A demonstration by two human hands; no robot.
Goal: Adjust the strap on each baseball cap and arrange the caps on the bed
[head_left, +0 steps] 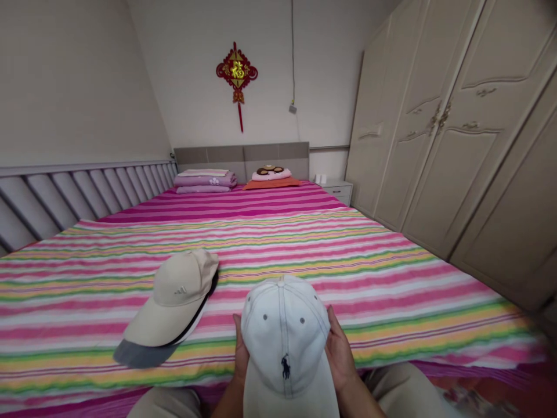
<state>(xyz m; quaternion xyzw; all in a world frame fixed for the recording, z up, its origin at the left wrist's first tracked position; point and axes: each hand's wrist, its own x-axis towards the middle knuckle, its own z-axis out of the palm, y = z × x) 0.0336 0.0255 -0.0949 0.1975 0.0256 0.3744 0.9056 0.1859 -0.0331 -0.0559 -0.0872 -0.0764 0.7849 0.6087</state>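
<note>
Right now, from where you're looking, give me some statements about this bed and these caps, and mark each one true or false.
1. The left hand and right hand hold the white cap. True.
2. The beige cap lies to the right of the white cap. False: the beige cap lies to its left.
3. The white cap has a dark logo on its front. True.
4. The bed is covered in plain blue cloth. False: the cloth is striped in several colors.
5. A red decoration hangs on the wall above the headboard. True.
</note>
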